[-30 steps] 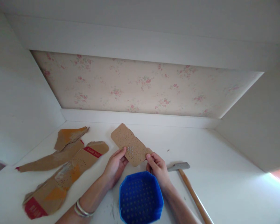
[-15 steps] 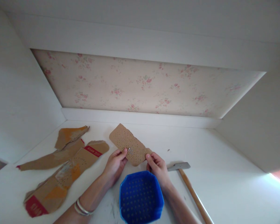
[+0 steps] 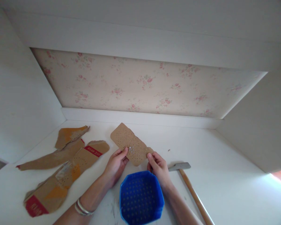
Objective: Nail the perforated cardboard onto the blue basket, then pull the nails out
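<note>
A brown piece of cardboard (image 3: 131, 140) dotted with many small holes is held up between my two hands, tilted down to the right. A few small shiny bits lie on it near my left thumb; they are too small to name. My left hand (image 3: 117, 162) pinches its lower left edge, thumb on top. My right hand (image 3: 158, 164) grips its right end between thumb and fingers. Just below, between my forearms, stands a blue plastic basket (image 3: 141, 200) with a perforated bottom.
Torn cardboard pieces with red and orange print (image 3: 61, 178) lie to the left. A hammer (image 3: 194, 193) with a wooden handle rests right of my right hand. White panels surround the white surface, with floral wallpaper (image 3: 145, 84) at the back.
The cardboard's far end has shifted very slightly, while both hands keep their hold. Nothing else has visibly moved.
</note>
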`<state>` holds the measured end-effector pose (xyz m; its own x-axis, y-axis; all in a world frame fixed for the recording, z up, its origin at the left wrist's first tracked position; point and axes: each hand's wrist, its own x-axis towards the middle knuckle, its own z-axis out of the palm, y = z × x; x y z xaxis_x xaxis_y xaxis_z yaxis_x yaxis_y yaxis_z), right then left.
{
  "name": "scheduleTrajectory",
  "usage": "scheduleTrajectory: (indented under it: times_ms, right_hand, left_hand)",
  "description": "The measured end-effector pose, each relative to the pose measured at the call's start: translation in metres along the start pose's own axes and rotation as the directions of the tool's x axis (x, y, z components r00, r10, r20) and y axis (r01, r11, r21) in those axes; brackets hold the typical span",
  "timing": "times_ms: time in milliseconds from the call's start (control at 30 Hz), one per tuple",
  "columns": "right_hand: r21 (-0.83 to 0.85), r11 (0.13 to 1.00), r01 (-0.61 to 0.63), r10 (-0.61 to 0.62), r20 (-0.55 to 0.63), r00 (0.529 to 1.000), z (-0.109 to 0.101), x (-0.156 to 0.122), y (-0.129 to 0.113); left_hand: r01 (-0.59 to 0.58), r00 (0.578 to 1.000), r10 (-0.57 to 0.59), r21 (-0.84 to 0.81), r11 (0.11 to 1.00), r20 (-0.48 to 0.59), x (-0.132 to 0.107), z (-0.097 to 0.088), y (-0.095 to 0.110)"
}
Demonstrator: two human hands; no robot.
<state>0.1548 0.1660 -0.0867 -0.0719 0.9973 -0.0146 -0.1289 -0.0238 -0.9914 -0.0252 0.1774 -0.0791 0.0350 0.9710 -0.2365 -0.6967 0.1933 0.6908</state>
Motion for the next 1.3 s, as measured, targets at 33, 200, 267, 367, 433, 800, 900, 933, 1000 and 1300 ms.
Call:
scheduleTrajectory:
  times_ms: [33, 200, 267, 367, 433, 800, 900, 933, 1000, 1300]
  right_hand:
    - [0.001, 1.000, 0.001, -0.001, -0.001, 1.000, 0.000, 0.000, -0.001]
    - [0.004, 1.000, 0.001, -0.001, 0.000, 1.000, 0.001, 0.000, -0.004]
    - [0.001, 1.000, -0.001, 0.001, 0.007, 1.000, 0.002, 0.000, -0.005]
    - [-0.003, 1.000, -0.005, 0.005, 0.013, 1.000, 0.002, -0.001, -0.007]
    - [-0.004, 1.000, -0.006, 0.007, 0.017, 1.000, 0.002, -0.001, -0.007]
    - [-0.026, 1.000, 0.008, -0.007, 0.022, 1.000, 0.000, 0.000, 0.000]
    - [-0.029, 1.000, 0.010, -0.010, 0.013, 1.000, 0.001, 0.000, -0.003]
    - [-0.028, 1.000, 0.009, -0.009, 0.010, 1.000, 0.001, 0.000, -0.003]
    - [-0.023, 1.000, 0.008, -0.007, 0.006, 1.000, 0.002, 0.000, -0.004]
    - [0.044, 0.998, 0.047, -0.045, -0.041, 0.998, 0.001, 0.002, 0.005]
  left_hand:
    - [-0.004, 1.000, 0.004, -0.003, 1.000, -0.002, 0.000, 0.000, 0.000]
    - [0.022, 0.999, -0.022, -0.002, 1.000, -0.024, -0.001, 0.001, 0.002]
    - [0.038, 0.999, -0.038, 0.006, 0.999, -0.033, -0.001, 0.001, 0.003]
    - [0.030, 0.998, -0.030, 0.004, 1.000, -0.047, -0.001, 0.001, 0.003]
    - [0.026, 0.998, -0.027, -0.003, 1.000, -0.049, -0.001, 0.002, 0.003]
    - [-0.040, 0.998, 0.040, -0.012, 0.999, -0.056, 0.001, -0.001, 0.002]
    - [-0.031, 0.998, 0.031, -0.010, 0.999, -0.053, 0.001, -0.002, 0.002]
    - [-0.022, 0.998, 0.022, -0.007, 1.000, -0.055, 0.001, -0.002, 0.002]
    - [-0.003, 0.998, 0.003, 0.000, 1.000, -0.059, 0.000, -0.003, 0.002]
    - [0.003, 0.998, -0.003, -0.007, 1.000, -0.055, 0.001, -0.003, 0.001]
